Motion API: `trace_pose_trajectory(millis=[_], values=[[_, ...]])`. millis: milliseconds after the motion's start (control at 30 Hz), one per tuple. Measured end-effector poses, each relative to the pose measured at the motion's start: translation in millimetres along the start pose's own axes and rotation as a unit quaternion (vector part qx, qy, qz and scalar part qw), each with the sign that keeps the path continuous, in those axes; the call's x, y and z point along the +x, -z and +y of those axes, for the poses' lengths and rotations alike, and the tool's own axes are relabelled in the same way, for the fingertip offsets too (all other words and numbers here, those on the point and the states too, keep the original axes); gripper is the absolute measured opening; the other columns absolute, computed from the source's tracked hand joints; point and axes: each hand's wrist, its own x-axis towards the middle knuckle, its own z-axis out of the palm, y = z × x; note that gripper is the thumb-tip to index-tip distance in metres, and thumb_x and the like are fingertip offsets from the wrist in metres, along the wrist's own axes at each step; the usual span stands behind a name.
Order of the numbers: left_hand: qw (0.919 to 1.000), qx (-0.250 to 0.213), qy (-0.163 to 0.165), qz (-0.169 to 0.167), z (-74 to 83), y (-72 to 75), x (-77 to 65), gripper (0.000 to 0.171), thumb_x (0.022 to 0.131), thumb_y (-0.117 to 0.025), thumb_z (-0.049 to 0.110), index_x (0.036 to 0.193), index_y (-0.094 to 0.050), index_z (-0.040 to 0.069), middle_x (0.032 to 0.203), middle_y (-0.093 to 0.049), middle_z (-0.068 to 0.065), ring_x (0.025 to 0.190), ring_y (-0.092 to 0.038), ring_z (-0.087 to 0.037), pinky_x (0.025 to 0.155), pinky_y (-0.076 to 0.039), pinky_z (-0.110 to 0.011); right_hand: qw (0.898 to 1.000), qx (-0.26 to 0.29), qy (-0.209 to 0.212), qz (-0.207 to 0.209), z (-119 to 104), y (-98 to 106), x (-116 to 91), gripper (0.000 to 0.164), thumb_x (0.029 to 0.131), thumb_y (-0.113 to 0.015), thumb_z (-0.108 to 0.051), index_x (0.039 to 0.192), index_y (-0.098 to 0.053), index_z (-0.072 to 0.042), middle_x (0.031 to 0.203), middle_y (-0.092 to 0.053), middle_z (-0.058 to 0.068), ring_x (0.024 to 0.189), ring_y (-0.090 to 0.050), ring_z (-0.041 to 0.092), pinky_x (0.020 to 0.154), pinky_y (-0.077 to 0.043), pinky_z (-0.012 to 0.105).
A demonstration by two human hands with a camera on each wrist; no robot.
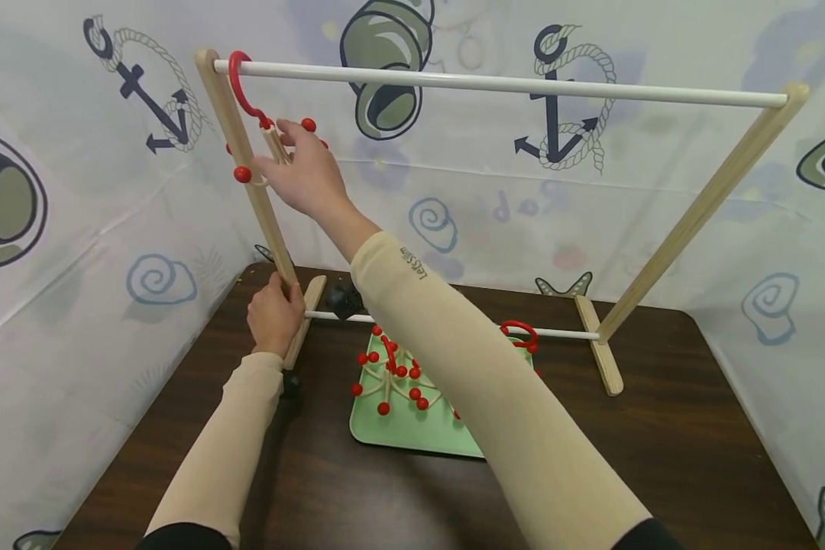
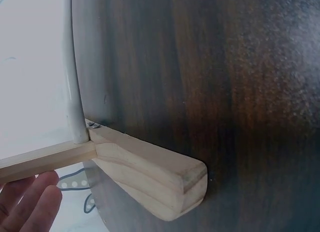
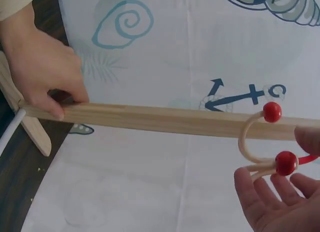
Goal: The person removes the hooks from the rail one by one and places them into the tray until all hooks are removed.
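My right hand (image 1: 305, 168) is up at the frame's top left, thumb and fingers around a small hanger (image 1: 273, 141) with a red hook and pale curved prongs tipped with red balls. Its hook (image 1: 237, 84) loops over the white top rod (image 1: 454, 79) near the left post. In the right wrist view, two red balls (image 3: 286, 163) show just beyond the fingertips. My left hand (image 1: 275, 315) grips the lower part of the wooden left post (image 1: 247, 168). The right wrist view shows that hand's thumb and fingers (image 3: 50, 72) on either side of the post.
A light green tray (image 1: 412, 435) on the dark table (image 1: 302, 489) holds several similar hangers, partly hidden by the right sleeve. The right post (image 1: 701, 206) and its foot (image 1: 608, 367) stand beyond. A white lower rod (image 1: 564, 334) joins the feet. Printed cloth hangs behind.
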Motion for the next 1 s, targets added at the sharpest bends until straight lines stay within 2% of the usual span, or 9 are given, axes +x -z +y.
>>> trace_pose_trajectory(millis=[67,167,300,467,600,733,833,933,1000], values=[[1.0,-0.003,-0.003,0.001,0.0,-0.7,-0.4,0.031,0.098,-0.052,0.029,0.109,-0.06,0.0,0.082,-0.065,-0.021,0.073,-0.063,-0.046,0.065,-0.047,-0.06,1.0,-0.011,0.0,-0.009,1,0,0,0.065,0.095,-0.063,-0.036,0.152,-0.034,-0.028,0.146,-0.046,-0.011,0.124,-0.048,0.005,0.091,-0.048,0.026],[1.0,-0.004,-0.005,0.003,-0.4,-2.0,-0.1,0.031,0.098,-0.053,0.028,0.109,-0.06,0.0,0.082,-0.065,-0.022,0.074,-0.063,-0.046,0.066,-0.047,-0.06,0.999,-0.016,0.007,-0.049,3,3,0,0.067,0.097,-0.06,-0.036,0.155,-0.027,-0.028,0.151,-0.04,-0.011,0.133,-0.042,0.008,0.099,-0.044,0.032],[1.0,0.0,-0.002,0.006,-1.6,-2.7,1.7,0.03,0.098,-0.053,0.028,0.108,-0.06,0.001,0.083,-0.065,-0.021,0.077,-0.063,-0.047,0.068,-0.046,-0.061,0.996,-0.024,0.021,-0.083,6,5,3,0.068,0.098,-0.058,-0.035,0.156,-0.023,-0.029,0.152,-0.038,-0.011,0.135,-0.036,0.011,0.1,-0.043,0.034],[1.0,0.002,-0.001,0.008,-1.7,-2.8,2.4,0.029,0.098,-0.053,0.027,0.109,-0.06,0.001,0.084,-0.066,-0.022,0.077,-0.064,-0.048,0.067,-0.046,-0.061,0.996,-0.06,0.014,-0.061,5,5,9,0.073,0.096,-0.058,-0.041,0.156,-0.018,-0.036,0.149,-0.042,-0.012,0.128,-0.031,0.011,0.096,-0.043,0.034],[0.9998,0.005,-0.002,0.017,-2.1,-4.5,1.7,0.029,0.098,-0.054,0.027,0.108,-0.061,0.001,0.084,-0.066,-0.022,0.077,-0.063,-0.048,0.066,-0.046,-0.061,0.995,-0.091,0.002,-0.046,4,9,12,0.072,0.096,-0.057,-0.046,0.156,-0.018,-0.038,0.144,-0.047,-0.009,0.124,-0.033,0.013,0.091,-0.043,0.03],[0.9999,0.007,-0.001,0.012,-1.8,-6.1,0.5,0.03,0.098,-0.053,0.028,0.108,-0.061,0.001,0.084,-0.066,-0.022,0.075,-0.063,-0.048,0.065,-0.046,-0.061,0.997,-0.067,0.001,-0.046,9,13,11,0.064,0.096,-0.058,-0.043,0.154,-0.031,-0.034,0.14,-0.05,-0.007,0.12,-0.044,0.01,0.087,-0.047,0.026],[0.9999,0.008,0.004,0.008,-0.5,-6.5,0.0,0.03,0.099,-0.053,0.029,0.108,-0.06,0.001,0.085,-0.066,-0.022,0.076,-0.064,-0.048,0.066,-0.046,-0.061,0.999,-0.022,0.016,-0.037,12,11,11,0.061,0.096,-0.06,-0.036,0.152,-0.036,-0.03,0.143,-0.049,-0.008,0.12,-0.051,0.007,0.086,-0.048,0.022],[0.9999,0.008,0.011,0.005,0.3,-5.8,0.5,0.03,0.099,-0.052,0.03,0.107,-0.06,0.002,0.086,-0.066,-0.02,0.077,-0.064,-0.047,0.067,-0.047,-0.06,0.998,0.021,0.043,-0.034,10,7,13,0.062,0.098,-0.059,-0.029,0.154,-0.031,-0.029,0.151,-0.041,-0.014,0.127,-0.047,0.003,0.09,-0.046,0.019],[0.9999,0.007,0.012,0.0,0.0,-4.5,1.0,0.029,0.099,-0.052,0.03,0.106,-0.059,0.003,0.086,-0.066,-0.02,0.077,-0.064,-0.046,0.068,-0.047,-0.06,0.997,0.041,0.052,-0.05,7,4,15,0.066,0.099,-0.057,-0.026,0.156,-0.024,-0.03,0.155,-0.033,-0.017,0.133,-0.04,0.0,0.095,-0.044,0.021]])
